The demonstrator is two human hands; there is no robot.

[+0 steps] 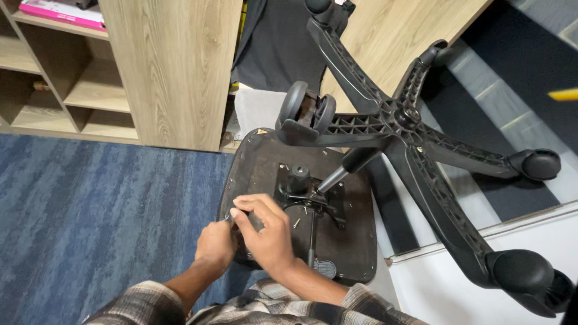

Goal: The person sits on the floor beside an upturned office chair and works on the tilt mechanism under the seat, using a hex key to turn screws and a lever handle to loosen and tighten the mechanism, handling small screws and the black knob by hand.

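An office chair lies upside down, its dark seat underside (355, 241) facing me. A black metal mechanism plate (307, 189) with a lever sits at its middle, and a gas cylinder (352, 164) rises from it to the black five-arm wheel base (400, 120). My left hand (215, 245) is closed at the seat's near left edge, pinching a small thin metal piece. My right hand (268, 232) curls over the seat just beside it, fingers bent around something dark that I cannot make out. Both hands touch each other.
A caster wheel (306, 111) hangs above the seat; further casters (537, 164) stick out at the right. A wooden shelf unit (90, 78) stands at the back left on blue carpet (90, 216). A white surface (445, 289) lies at the lower right.
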